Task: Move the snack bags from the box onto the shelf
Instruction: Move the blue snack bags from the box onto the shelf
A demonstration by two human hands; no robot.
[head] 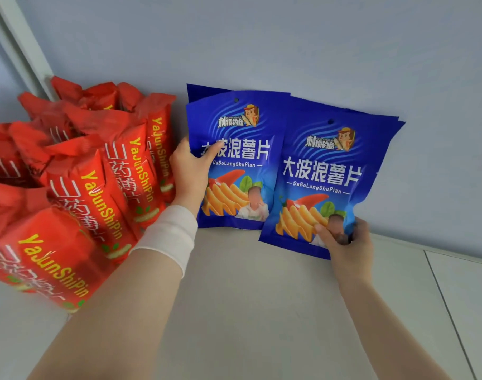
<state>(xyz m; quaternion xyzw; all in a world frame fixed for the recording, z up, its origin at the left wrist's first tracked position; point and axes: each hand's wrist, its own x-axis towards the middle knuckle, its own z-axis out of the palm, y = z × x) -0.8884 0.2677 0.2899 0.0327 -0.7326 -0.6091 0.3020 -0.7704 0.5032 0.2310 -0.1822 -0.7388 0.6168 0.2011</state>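
Packed upright on the left of the flat white shelf (248, 311): glossy red plastic snack bags (97, 187), with flat glossy blue plastic snack bags leaning on the pale wall (289, 37) beside them. Gripped at its left edge by the left hand (190, 171), thumb across the front, fingers hidden behind: the left blue bag (234, 160). Pinched at its lower right corner by the right hand (346, 248), thumb in front, fingers curled round the edge: the right blue bag (322, 174).

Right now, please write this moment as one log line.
left hand: grips left blue bag | right hand: pinches right blue bag | red bags: left on shelf
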